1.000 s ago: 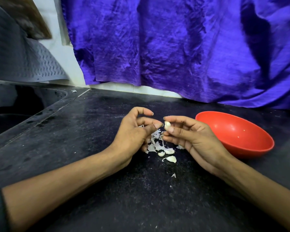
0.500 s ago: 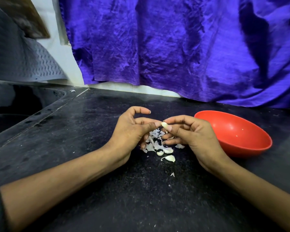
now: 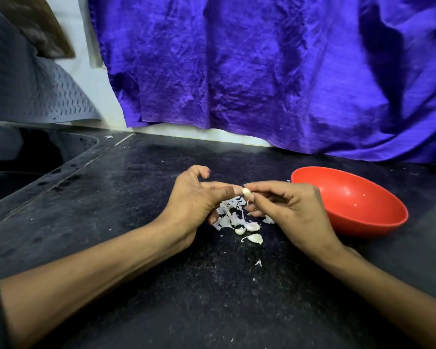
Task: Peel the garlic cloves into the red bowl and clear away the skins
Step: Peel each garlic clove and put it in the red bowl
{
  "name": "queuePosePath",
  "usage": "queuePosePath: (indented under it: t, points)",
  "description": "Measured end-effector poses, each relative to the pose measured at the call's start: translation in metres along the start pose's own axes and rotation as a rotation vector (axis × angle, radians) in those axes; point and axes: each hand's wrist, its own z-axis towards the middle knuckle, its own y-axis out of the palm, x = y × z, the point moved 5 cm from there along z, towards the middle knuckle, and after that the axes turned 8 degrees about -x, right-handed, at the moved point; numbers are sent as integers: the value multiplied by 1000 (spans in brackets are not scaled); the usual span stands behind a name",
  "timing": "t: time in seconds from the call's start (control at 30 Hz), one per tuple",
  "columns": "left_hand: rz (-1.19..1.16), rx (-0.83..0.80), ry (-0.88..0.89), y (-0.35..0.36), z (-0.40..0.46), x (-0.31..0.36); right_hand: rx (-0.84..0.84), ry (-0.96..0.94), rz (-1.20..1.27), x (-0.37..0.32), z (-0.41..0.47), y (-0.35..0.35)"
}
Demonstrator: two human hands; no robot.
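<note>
My right hand (image 3: 290,210) pinches a small white garlic clove (image 3: 246,192) between thumb and fingers, just above the counter. My left hand (image 3: 195,200) meets it from the left, its thumb tip and fingertips touching the same clove. Under the two hands lies a heap of white garlic skins (image 3: 228,214). Three cloves (image 3: 252,226) lie on the counter just in front of the heap. The red bowl (image 3: 350,200) stands to the right of my right hand; only tiny white specks show inside it.
The black stone counter (image 3: 161,285) runs to a dark sink (image 3: 23,170) at the left. A purple cloth (image 3: 275,71) hangs over the back wall. A grey ribbed mat (image 3: 35,96) leans at the back left. A skin scrap (image 3: 258,262) lies nearer me.
My hands have stayed together over the skins, working the clove between the fingertips. More of the clove shows now than half a second ago. The bowl has not moved.
</note>
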Motion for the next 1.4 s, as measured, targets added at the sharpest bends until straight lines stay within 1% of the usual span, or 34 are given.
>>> queuePosePath:
  t: [0.13, 0.27, 0.43, 0.5, 0.6, 0.73, 0.8, 0.9, 1.07, 1.23, 1.4]
  points:
    - [-16, 4, -35, 0, 1, -1, -1, -2, 13, -1, 0, 0]
    - [-41, -2, -79, 0, 2, -3, -11, 71, 186, 0, 1, 2]
    - [-52, 49, -74, -8, 6, -3, 97, 147, 380, -1, 10, -13]
    - [-38, 65, -49, -11, 7, -1, 101, 180, 428, 1, 11, -17]
    - [60, 60, 15, -14, 8, 1, 71, 220, 454, 3, 9, -14]
    - [341, 46, 187, -17, 10, 9, 48, 243, 452, 3, 9, -12]
    - [422, 48, 246, -18, 9, 14, 37, 253, 472, 2, 8, -11]
    - [477, 0, 279, -14, 9, 15, 5, 275, 532, 3, 7, -7]
    - [460, -149, 262, -3, 7, 9, -46, 311, 569, 5, 6, -4]
    - [456, -145, 290, -3, 5, 11, -51, 327, 573, 6, 4, -2]
    - [422, -205, 298, 3, 1, 10, -37, 333, 554, 6, 4, -3]
